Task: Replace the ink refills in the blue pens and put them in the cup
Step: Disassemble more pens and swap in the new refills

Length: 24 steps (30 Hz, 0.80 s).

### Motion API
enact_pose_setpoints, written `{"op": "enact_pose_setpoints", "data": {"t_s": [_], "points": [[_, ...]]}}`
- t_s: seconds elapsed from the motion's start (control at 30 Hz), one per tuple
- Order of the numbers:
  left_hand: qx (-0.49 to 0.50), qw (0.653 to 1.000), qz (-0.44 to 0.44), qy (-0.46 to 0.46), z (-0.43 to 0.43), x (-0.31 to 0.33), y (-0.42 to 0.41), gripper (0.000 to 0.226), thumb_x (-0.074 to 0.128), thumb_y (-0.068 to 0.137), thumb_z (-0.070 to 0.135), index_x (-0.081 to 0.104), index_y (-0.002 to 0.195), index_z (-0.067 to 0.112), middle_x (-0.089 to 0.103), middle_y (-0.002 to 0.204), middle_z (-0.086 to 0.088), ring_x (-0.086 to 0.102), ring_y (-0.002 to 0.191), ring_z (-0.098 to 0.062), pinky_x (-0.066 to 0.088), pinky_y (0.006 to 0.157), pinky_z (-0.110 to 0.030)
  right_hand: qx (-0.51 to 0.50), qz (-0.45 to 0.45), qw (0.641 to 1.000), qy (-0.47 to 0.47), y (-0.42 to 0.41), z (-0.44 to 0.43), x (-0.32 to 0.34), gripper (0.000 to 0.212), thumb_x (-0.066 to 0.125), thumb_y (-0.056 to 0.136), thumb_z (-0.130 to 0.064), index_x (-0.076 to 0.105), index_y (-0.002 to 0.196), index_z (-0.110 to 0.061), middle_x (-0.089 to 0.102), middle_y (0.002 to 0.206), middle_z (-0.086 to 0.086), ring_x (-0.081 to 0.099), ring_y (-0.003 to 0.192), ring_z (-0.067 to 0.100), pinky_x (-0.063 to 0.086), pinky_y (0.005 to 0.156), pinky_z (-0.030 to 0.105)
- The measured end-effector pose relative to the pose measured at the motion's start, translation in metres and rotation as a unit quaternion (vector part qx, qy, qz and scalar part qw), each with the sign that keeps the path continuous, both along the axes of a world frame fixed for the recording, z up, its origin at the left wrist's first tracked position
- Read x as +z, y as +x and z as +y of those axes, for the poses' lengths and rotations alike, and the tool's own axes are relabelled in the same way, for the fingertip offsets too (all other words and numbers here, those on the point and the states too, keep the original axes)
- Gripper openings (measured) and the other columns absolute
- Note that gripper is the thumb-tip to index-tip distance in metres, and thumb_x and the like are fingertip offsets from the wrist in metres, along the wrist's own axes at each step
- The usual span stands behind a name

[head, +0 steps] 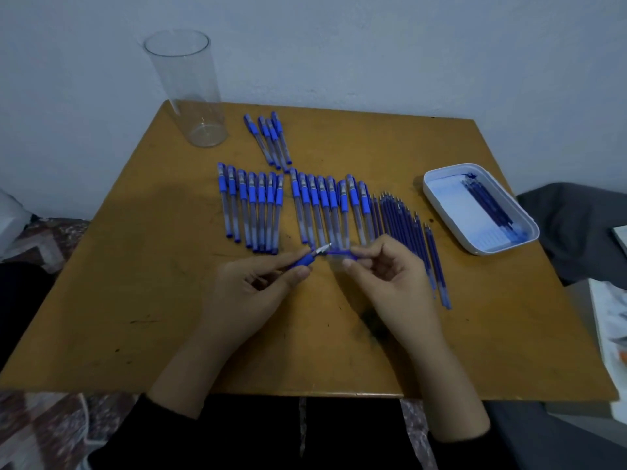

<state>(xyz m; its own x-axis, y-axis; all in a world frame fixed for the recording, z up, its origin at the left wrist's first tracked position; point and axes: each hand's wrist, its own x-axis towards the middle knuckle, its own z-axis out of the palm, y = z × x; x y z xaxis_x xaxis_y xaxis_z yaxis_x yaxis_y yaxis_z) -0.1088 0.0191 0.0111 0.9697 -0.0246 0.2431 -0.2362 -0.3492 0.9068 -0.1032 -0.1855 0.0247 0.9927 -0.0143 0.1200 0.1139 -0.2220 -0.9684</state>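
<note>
Nearest me, over the middle of the table, my left hand pinches a pen's blue tip between thumb and fingers, with the metal point aimed right. My right hand pinches a refill end-on to it, and the two pieces meet between the hands. I judge they are held in line so that one can slide into or out of the other. Whether the right fingers also hold a clear barrel is too blurred to tell.

Just beyond the hands the pens lie in two side-by-side batches, caps toward the far edge, so each is easy to take in turn. To their right, loose refills fan out close to my right hand. Past those, near the right edge, a white tray holds more, likely the spent ones. Toward the far edge four more pens lie apart. The cup stands empty on the far left corner, so I reckon no pen is finished yet.
</note>
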Motion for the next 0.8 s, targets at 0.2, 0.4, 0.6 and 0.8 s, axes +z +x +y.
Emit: {"op": "enact_pose_setpoints", "data": {"t_s": [0.2, 0.4, 0.6, 0.8], "points": [[-0.005, 0.993, -0.047, 0.106, 0.008, 0.000, -0.001, 0.025, 0.072, 0.088, 0.048, 0.070, 0.113, 0.044, 0.071, 0.106, 0.028, 0.065, 0.103, 0.008, 0.053, 0.084, -0.016, 0.008, 0.012, 0.995, -0.096, -0.004, 0.002, -0.008, 0.015, 0.078, 0.083, -0.009, 0.066, 0.082, -0.018, 0.064, 0.076, -0.006, 0.062, 0.073, 0.006, 0.050, 0.067, 0.016], [0.023, 0.981, -0.109, 0.159, 0.006, -0.008, -0.002, 0.025, 0.074, 0.090, 0.031, 0.076, 0.115, 0.026, 0.072, 0.104, 0.018, 0.067, 0.096, -0.001, 0.053, 0.079, -0.020, -0.049, -0.027, 0.982, -0.182, -0.004, 0.007, -0.019, 0.007, 0.079, 0.083, -0.017, 0.072, 0.084, -0.016, 0.064, 0.082, -0.005, 0.059, 0.078, 0.006, 0.049, 0.069, 0.012], [0.038, 0.982, -0.114, 0.149, 0.007, -0.011, -0.004, 0.027, 0.074, 0.088, 0.037, 0.076, 0.112, 0.025, 0.071, 0.104, 0.021, 0.067, 0.095, 0.003, 0.055, 0.081, -0.020, -0.058, -0.067, 0.974, -0.209, -0.005, 0.010, -0.025, 0.011, 0.076, 0.086, -0.021, 0.072, 0.095, -0.016, 0.063, 0.087, -0.007, 0.059, 0.081, 0.005, 0.050, 0.072, 0.013], [0.011, 0.973, -0.168, 0.157, 0.004, -0.015, -0.005, 0.020, 0.075, 0.088, 0.021, 0.078, 0.108, 0.017, 0.075, 0.104, 0.009, 0.070, 0.094, -0.004, 0.057, 0.079, -0.030, -0.035, -0.110, 0.987, -0.109, -0.016, 0.017, -0.012, 0.015, 0.064, 0.094, -0.025, 0.072, 0.104, -0.017, 0.069, 0.091, -0.011, 0.064, 0.089, 0.004, 0.050, 0.074, 0.012]]}}
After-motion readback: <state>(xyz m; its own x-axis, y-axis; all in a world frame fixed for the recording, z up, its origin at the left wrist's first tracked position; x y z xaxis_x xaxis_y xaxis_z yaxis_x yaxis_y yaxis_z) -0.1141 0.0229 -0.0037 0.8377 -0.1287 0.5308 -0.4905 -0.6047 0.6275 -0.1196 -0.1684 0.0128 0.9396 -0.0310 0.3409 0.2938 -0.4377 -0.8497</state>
